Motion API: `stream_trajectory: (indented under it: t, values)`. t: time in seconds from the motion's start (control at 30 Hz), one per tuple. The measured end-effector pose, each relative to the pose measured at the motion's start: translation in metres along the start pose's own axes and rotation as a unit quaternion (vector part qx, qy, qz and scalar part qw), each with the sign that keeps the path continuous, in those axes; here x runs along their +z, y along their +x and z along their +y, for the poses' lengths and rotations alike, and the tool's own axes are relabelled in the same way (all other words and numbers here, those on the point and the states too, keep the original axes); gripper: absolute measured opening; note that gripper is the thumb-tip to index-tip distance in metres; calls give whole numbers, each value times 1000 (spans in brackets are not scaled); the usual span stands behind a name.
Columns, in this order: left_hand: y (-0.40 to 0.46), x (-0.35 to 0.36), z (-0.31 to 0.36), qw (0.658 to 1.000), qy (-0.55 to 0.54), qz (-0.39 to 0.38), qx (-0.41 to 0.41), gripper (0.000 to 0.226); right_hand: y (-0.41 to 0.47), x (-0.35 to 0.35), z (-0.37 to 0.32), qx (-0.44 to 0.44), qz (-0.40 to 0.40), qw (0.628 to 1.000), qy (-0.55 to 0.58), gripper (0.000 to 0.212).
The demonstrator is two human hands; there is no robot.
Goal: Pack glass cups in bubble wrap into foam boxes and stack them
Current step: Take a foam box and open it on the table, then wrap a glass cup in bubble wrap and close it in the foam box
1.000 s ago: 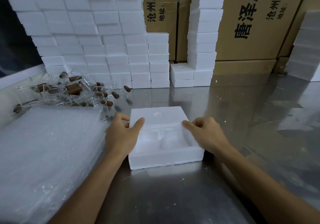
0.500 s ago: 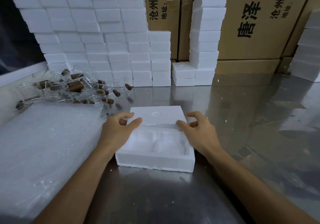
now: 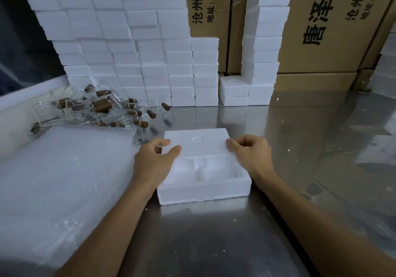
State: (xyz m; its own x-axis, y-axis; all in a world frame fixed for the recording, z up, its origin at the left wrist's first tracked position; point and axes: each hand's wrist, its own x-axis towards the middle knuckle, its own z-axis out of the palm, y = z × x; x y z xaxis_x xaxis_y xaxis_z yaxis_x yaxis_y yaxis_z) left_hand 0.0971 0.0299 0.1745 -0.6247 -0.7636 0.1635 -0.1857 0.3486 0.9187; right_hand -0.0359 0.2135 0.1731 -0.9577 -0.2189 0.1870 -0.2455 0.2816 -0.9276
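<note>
Lid (image 3: 198, 141) now back between both hands' fingers (image 3: 232, 142)

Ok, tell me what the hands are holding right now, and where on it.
Both hold the foam lid lying on the open foam box: left hand pinches its left edge, right hand its right edge.

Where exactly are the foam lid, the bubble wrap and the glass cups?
foam lid (image 3: 198, 140), head view, flat top near its round dimple.
bubble wrap (image 3: 64, 169), head view, top sheet of the stack.
glass cups (image 3: 102, 107), head view, middle of the pile.
</note>
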Motion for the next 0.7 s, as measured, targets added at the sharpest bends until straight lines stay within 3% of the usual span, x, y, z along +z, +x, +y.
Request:
stream_trajectory:
  t: [0.1,0.23,0.43,0.57,0.63,0.7]
  values:
    - [0,0,0,1000,10,0,4,26,-1,0,3,-4,-9,1000,14,24]
    - [0,0,-1,1000,5,-14,6,33,-1,-2,-1,8,-3,999,32,2]
    - [5,-2,-1,999,-1,-50,19,31,-2,-8,-6,18,-32,999,19,7]
    - [6,-1,-3,998,-10,-55,25,29,1,-7,-22,-24,-37,988,-147,3]
    - [7,1,-5,999,-12,-48,24,28,1,-4,-35,-81,-46,960,-265,11]
    - [7,2,-5,999,-7,-41,21,28,-2,11,-50,-144,-69,943,-290,18]
